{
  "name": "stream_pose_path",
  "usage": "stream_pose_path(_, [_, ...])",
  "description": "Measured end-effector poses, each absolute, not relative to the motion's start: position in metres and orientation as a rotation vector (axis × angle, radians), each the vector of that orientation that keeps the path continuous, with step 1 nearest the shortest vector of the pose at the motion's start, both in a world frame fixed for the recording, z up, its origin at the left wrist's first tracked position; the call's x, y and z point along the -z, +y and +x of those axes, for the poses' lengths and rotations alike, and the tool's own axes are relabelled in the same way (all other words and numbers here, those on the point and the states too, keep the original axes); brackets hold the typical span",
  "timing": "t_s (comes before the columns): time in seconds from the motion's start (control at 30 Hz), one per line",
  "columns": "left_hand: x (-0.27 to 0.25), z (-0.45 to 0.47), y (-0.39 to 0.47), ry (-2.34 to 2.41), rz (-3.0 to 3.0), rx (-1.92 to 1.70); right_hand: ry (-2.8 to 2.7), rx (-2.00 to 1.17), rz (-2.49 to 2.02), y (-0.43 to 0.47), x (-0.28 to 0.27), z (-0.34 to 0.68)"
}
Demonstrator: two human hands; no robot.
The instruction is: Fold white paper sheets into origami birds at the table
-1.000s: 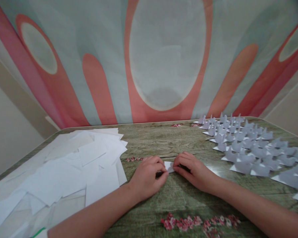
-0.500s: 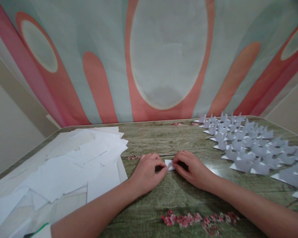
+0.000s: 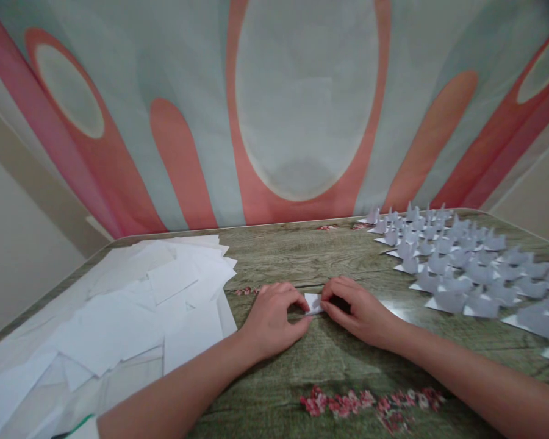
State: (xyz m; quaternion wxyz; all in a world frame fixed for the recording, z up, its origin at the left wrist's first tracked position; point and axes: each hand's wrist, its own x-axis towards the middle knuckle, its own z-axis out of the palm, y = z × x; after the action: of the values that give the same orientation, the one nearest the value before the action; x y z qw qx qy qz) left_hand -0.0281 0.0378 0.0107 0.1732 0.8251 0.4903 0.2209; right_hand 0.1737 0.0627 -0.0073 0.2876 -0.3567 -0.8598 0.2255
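A small piece of folded white paper (image 3: 313, 303) lies low over the table between my two hands. My left hand (image 3: 274, 317) is curled at its left edge, index finger and thumb touching it with a small gap between their tips. From the other side, my right hand (image 3: 354, 311) pinches the paper's right end between thumb and index finger. The fingertips cover both ends of the paper, so its full folded shape is hidden.
Loose white paper sheets (image 3: 114, 323) lie in an overlapping spread at left. Many folded paper figures (image 3: 448, 299) with upright points stand in rows at right. The wood-patterned table (image 3: 274, 256) has printed pink flowers and meets a patterned backdrop (image 3: 306, 122).
My left thumb has shifted slightly down and away from the index finger at the paper's edge. My right hand stays pinched on the paper. The view has tilted a little.
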Motion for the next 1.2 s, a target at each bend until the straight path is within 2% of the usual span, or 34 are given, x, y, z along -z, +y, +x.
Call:
stream_pose_path(0.4, [-0.017,-0.027,0.032,1.365,2.651,-0.436,-2.323,-0.749,-0.845,0.064,0.003,0.182])
stream_pose_path(0.67, [-0.024,-0.026,0.026,1.329,2.749,-0.304,-2.294,-0.733,-0.908,0.066,0.004,0.179])
stream_pose_path(1.0, [-0.026,-0.029,0.025,1.371,2.561,-0.411,-2.288,-0.693,-0.961,0.064,0.003,0.174])
stream_pose_path(1.2, [-0.031,-0.025,0.011,1.299,2.809,-0.309,-2.281,-0.681,-0.983,0.066,0.002,0.174])
